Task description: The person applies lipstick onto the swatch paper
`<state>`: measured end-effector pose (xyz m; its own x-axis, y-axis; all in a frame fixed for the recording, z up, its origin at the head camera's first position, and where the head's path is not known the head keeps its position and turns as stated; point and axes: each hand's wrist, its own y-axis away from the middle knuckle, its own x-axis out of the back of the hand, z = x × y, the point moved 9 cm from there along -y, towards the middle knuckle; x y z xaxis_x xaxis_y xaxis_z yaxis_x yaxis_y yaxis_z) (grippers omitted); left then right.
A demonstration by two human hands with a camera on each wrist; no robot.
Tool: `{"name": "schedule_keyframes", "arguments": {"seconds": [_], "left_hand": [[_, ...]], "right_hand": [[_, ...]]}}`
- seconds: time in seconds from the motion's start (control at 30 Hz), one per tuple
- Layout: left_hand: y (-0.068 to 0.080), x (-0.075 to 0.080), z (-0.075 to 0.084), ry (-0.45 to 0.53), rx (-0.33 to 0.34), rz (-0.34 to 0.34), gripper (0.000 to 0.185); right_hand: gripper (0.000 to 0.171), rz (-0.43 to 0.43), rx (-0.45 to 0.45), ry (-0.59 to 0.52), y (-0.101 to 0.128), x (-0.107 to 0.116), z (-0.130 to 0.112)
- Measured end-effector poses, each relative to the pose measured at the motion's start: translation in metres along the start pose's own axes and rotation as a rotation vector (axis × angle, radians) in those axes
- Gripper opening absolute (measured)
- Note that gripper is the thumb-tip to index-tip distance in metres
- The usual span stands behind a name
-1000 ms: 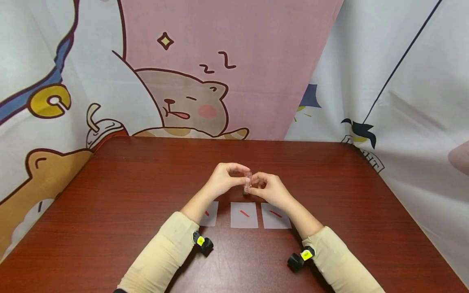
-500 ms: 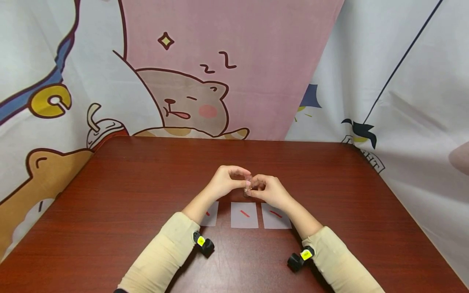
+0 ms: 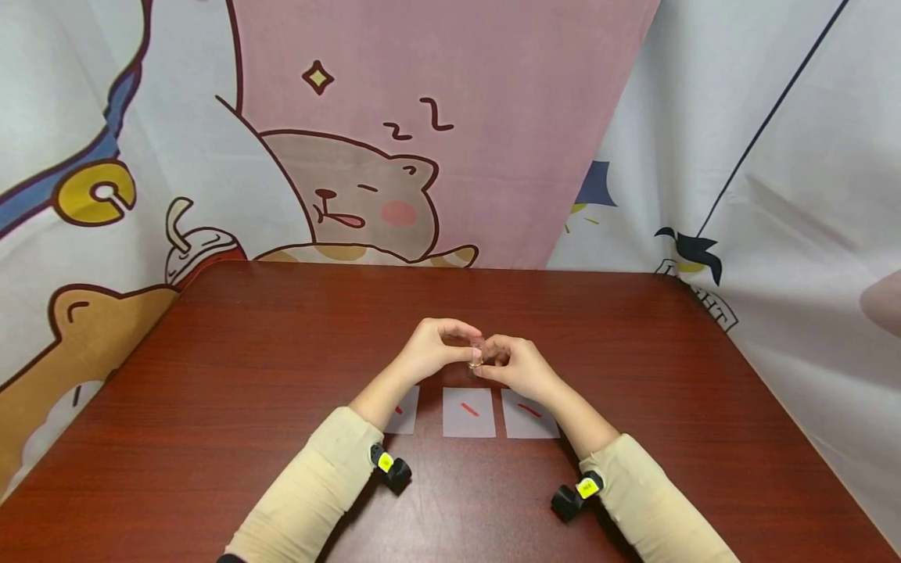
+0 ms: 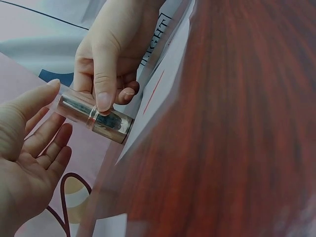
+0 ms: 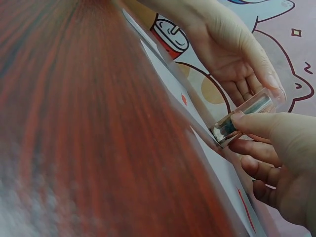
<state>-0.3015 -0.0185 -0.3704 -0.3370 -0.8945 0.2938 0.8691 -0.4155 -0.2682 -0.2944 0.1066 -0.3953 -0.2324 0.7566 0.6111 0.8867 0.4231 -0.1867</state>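
Item: small clear tube with silvery base (image 4: 94, 116), held above the table (image 3: 246, 375) just past the middle of three white cards (image 3: 468, 413), each card bearing a red stroke. Right hand (image 3: 517, 366), at 3 o'clock of the tube, pinches the metal base with curled thumb and fingers; left hand (image 3: 429, 349), at 9 o'clock, pinches the clear cap end. Handling, as judged: steady the base, work the cap straight along the axis. No legible brand or writing on the tube.
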Motion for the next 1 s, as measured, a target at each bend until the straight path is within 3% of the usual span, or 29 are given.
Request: {"name": "schedule_keyframes", "arguments": {"seconds": [0.5, 0.67, 0.77, 0.9, 1.0], "left_hand": [[0.000, 0.007, 0.006, 0.040, -0.021, 0.028, 0.031], [0.006, 0.022, 0.012, 0.046, -0.030, 0.064, 0.029], [0.018, 0.033, 0.031, 0.024, -0.035, 0.080, 0.027], [0.030, 0.048, 0.034, -0.021, -0.029, 0.087, 0.025], [0.035, 0.061, 0.025, -0.082, -0.041, 0.095, 0.023]], "right_hand": [[0.021, -0.030, -0.019, 0.022, 0.005, 0.012, -0.002], [0.023, 0.013, -0.036, 0.069, 0.011, 0.030, -0.002], [0.023, 0.041, -0.043, 0.098, 0.018, 0.044, -0.003], [0.021, 0.071, -0.043, 0.148, 0.029, 0.064, -0.003], [0.021, 0.090, -0.041, 0.198, 0.037, 0.079, -0.001]]}}
